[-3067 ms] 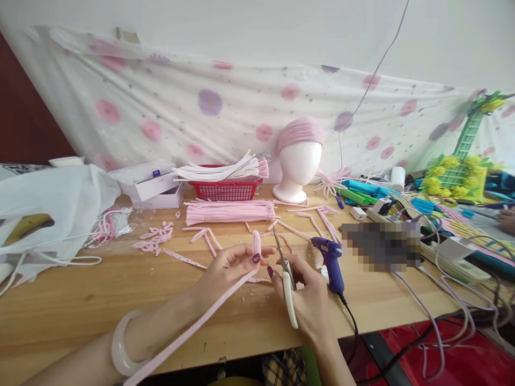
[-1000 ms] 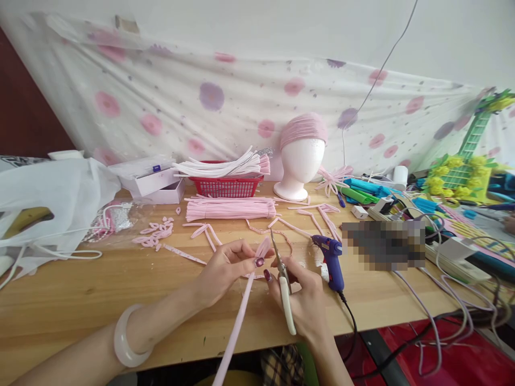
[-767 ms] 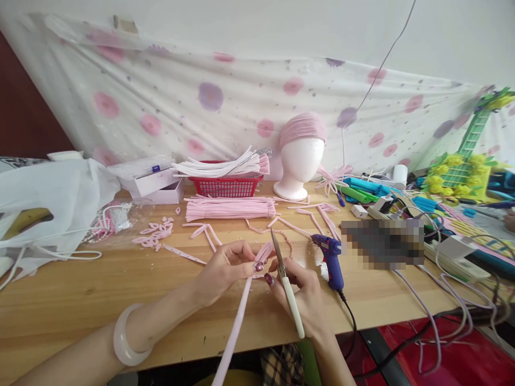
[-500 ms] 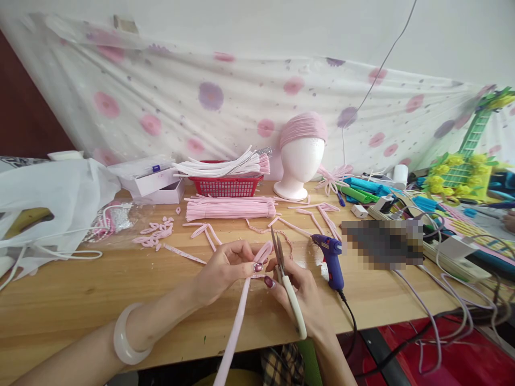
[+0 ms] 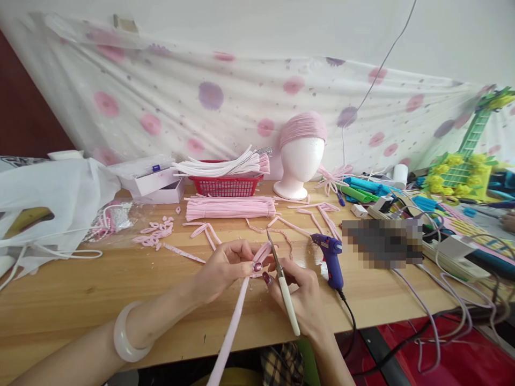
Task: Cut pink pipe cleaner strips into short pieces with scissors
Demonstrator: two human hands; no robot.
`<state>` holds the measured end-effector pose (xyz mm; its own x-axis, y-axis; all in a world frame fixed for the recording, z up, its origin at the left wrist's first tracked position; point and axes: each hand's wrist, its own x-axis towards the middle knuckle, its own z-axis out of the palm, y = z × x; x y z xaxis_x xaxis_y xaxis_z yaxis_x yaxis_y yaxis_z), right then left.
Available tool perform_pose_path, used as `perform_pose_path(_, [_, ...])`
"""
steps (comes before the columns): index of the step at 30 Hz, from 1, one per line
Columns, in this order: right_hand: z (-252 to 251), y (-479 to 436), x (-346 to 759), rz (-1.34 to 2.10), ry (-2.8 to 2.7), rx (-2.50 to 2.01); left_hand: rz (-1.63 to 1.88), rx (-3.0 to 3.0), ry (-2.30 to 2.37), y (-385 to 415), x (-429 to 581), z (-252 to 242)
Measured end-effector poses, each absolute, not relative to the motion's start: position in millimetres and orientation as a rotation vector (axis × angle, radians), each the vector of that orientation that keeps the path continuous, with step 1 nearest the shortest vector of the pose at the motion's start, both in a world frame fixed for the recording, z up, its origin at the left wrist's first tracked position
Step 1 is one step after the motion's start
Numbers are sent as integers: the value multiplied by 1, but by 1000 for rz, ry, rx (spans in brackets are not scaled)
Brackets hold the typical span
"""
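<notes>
Between thumb and fingers, my left hand [image 5: 229, 266] pinches a pink pipe cleaner [image 5: 233, 327], bent into a loop at its top. Its long tail hangs down past the table's front edge. My right hand [image 5: 300, 289] is closed around scissors [image 5: 286, 295] with cream handles, their blades pointing up and slightly left beside the loop. The blades look nearly together. Behind my hands, a pink measuring tape [image 5: 184, 253] lies on the table, partly hidden by my left hand. Small pink loops [image 5: 156, 234] are piled to the left.
A blue glue gun [image 5: 330, 257] stands right of my right hand, its cord running over the table edge. Behind lie a bundle of pink pipe cleaners [image 5: 231, 208], a red basket [image 5: 227, 186] and a white foam head [image 5: 300, 163]. Power strips [image 5: 450, 252] and cables crowd the right.
The scissor blades have come closer together and tilted a little left toward the loop. The hanging tail has swung slightly left. My left hand has barely moved.
</notes>
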<state>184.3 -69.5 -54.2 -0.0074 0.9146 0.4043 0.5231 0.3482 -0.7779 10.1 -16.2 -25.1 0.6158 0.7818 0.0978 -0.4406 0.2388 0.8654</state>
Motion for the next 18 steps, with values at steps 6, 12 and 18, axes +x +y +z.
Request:
perform_pose_path(6, [-53,-69,182,499,-1651,-1285,863,1016,399,-15,9,-27])
perform_pose_path(12, [-52,-69,182,516,-1627,-1289,862,997,422,-16,11,-23])
perform_pose_path(18, [-54,-66,185,531,-1495,-1324,869,955,528,-13,10,-22])
